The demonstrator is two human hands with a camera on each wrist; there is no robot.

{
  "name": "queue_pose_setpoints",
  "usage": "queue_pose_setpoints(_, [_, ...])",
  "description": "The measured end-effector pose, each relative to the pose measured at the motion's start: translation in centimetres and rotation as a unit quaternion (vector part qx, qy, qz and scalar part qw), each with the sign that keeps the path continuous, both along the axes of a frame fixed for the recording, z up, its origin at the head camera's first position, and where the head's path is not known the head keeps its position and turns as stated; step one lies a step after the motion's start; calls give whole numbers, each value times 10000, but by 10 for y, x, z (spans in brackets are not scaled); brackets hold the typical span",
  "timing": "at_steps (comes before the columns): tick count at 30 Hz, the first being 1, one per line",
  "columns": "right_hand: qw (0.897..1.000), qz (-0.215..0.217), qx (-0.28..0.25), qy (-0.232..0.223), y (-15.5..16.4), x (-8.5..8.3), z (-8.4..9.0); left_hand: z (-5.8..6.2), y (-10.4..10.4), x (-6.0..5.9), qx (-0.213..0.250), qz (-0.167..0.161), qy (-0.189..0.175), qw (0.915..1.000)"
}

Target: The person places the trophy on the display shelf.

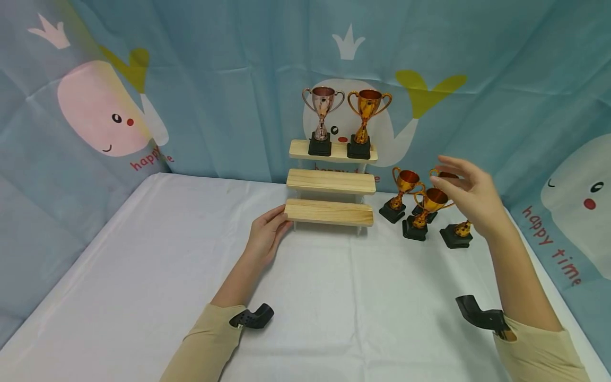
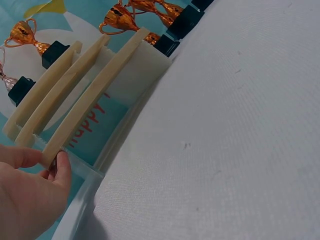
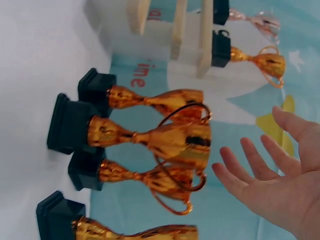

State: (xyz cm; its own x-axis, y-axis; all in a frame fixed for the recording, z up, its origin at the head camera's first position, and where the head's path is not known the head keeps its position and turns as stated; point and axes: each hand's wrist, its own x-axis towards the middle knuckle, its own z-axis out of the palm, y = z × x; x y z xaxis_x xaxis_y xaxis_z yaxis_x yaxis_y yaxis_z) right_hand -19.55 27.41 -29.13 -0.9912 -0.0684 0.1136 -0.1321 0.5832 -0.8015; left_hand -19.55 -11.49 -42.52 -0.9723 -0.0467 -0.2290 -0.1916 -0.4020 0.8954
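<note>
A three-step wooden shelf (image 1: 330, 183) stands at the middle back of the white table. On its top step are a rose-coloured trophy (image 1: 323, 120) and a gold trophy (image 1: 365, 123). My left hand (image 1: 280, 218) pinches the left end of the bottom step (image 2: 95, 97) between thumb and fingers (image 2: 62, 167). Several gold trophies on black bases stand on the table right of the shelf, the front one (image 1: 426, 211) nearest my right hand. My right hand (image 1: 455, 180) hovers open just above their cups (image 3: 182, 140), fingers spread, holding nothing. It hides the cup of the rightmost trophy (image 1: 456, 235).
A blue cloth backdrop (image 1: 200, 95) printed with whales encloses the table at the back and both sides. The white tablecloth (image 1: 334, 297) runs from the shelf to the near edge. Black wrist camera mounts (image 1: 253, 317) sit on both forearms.
</note>
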Motion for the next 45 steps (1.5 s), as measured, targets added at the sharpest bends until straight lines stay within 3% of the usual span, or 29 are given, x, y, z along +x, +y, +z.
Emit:
queue_pose_setpoints(15, [9996, -204, -71, -208, 16, 1, -21, 1, 0, 0, -2, -4, -75, 10000])
queue_pose_setpoints(30, [9987, -117, 127, -479, 21, -1, -47, 0, 0, 0, 40, 29, -105, 9999])
queue_pose_setpoints(45, [9990, -175, 59, -408, 21, 0, -52, 1, 0, 0, -6, 31, -112, 9999])
